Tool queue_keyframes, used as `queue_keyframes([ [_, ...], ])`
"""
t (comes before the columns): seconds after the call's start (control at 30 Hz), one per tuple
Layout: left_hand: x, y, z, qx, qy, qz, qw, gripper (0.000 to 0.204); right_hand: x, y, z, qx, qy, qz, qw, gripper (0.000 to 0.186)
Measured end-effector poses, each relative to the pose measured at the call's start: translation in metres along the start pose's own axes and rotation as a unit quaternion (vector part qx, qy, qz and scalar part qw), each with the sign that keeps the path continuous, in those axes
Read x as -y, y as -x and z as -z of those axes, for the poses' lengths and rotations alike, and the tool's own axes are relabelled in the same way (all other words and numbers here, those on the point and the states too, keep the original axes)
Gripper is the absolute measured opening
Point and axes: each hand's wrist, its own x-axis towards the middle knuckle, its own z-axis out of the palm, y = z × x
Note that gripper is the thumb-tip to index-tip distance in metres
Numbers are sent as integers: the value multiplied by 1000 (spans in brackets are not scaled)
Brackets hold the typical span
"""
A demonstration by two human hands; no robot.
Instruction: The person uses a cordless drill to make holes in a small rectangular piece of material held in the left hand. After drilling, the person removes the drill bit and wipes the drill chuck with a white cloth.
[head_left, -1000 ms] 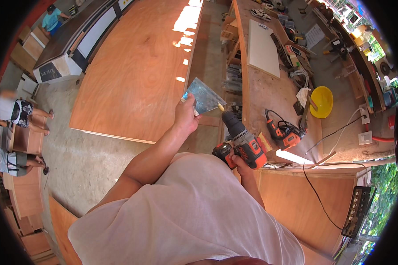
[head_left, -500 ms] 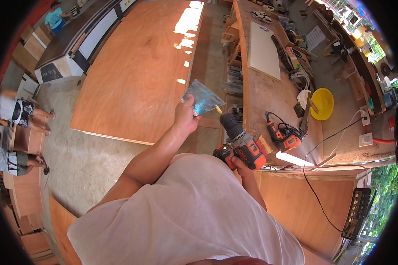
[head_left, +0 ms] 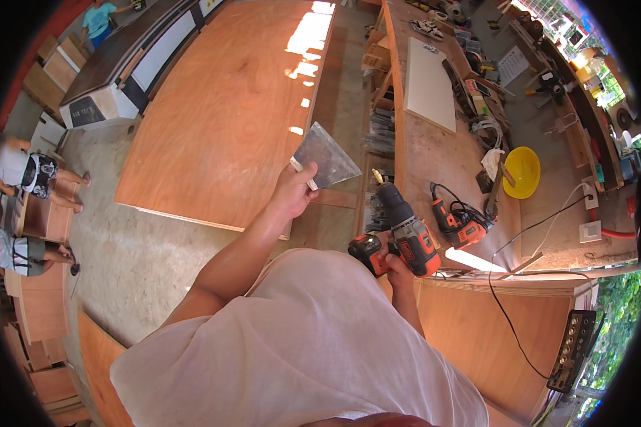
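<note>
- A broad wooden panel spreads out beyond the worker's left arm.
- The left hand, nearly closed, pinches a thin gray metal plate by its lower left edge, thumb on top; the plate juts forward and to the right of the fingers.
- A gold-colored bit points up just beside the plate's right corner, a narrow gap showing between them.
- The right hand, wrapped around the grip, holds an orange-and-black drill, battery to the left.
- On the bench to the right, a corded power tool lies near a yellow bowl.
</note>
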Motion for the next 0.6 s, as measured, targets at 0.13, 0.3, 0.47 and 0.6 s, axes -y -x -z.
queue_keyframes([
  [0.13, 1, -4, 20, 14, -149, -55, 987, 19, -2, 3, 3, -16, -5, 11, 1000, 52],
  [0.3, -7, 7, 17, -88, -212, -37, 973, 11, -5, 6, 12, -28, -39, 5, 999, 53],
  [0.47, 15, -3, 62, -105, -258, -122, 953, 16, -13, 7, 20, -9, -74, 3, 997, 54],
  [0.6, 16, -3, 69, -151, -397, -216, 879, 20, -16, 11, 21, -17, -74, -16, 997, 54],
])
